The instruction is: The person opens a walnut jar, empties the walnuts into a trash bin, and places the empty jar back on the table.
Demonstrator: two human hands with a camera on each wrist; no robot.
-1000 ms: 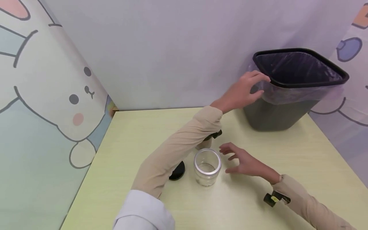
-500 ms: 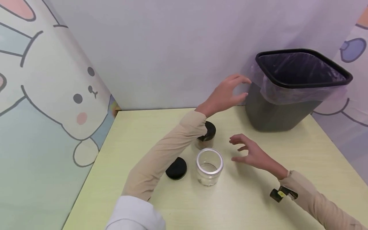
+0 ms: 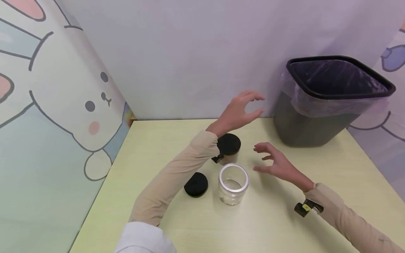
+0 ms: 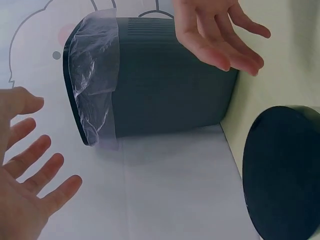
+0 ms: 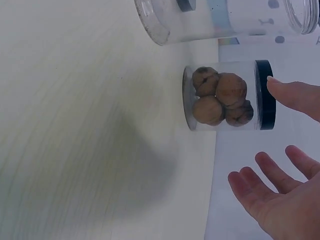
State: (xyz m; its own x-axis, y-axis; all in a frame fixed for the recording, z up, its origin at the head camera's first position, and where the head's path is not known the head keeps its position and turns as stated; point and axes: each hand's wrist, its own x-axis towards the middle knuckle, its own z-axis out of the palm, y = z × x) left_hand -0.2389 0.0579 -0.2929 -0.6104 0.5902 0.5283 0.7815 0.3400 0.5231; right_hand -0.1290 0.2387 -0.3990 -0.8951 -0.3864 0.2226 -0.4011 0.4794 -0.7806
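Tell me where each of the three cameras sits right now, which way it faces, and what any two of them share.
Head: worn up high, looking down at the table, bin, jars, loose lid; both arms and hands show.
Left wrist: faces past the left hand to the bin; the right hand also shows.
Right wrist: faces past the right hand to the closed jar of walnuts and the open jar.
Shared: both wrist views catch the closed jar's black lid.
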